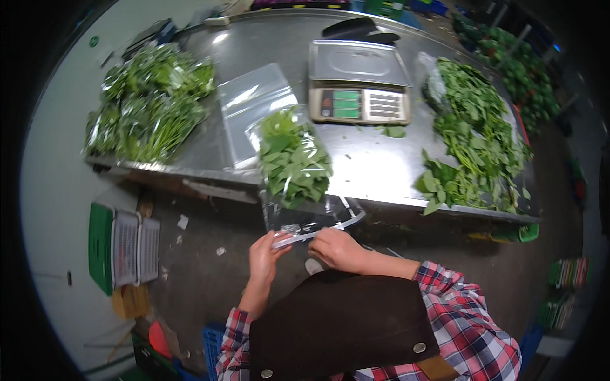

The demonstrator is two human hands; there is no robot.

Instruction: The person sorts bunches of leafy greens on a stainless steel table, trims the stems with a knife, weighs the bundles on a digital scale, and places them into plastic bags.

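Observation:
A clear plastic bag (310,220) of leafy greens (296,164) lies over the table's front edge, its whitish end strip hanging towards me. My left hand (263,257) grips the left end of that strip between thumb and fingers. Farther along, my right hand (339,248) pinches the same strip with curled fingers. The leaves fill the far part of the bag, and the near part is flat. Behind it lie flat clear bags (255,102) on the steel table (371,164).
A digital scale (360,85) stands at the table's middle. Several filled bags of greens (152,107) are piled left; loose greens (476,147) spread right. Black objects (360,31) lie behind the scale. Plastic crates (125,245) and a cardboard box (131,301) are on the floor at left.

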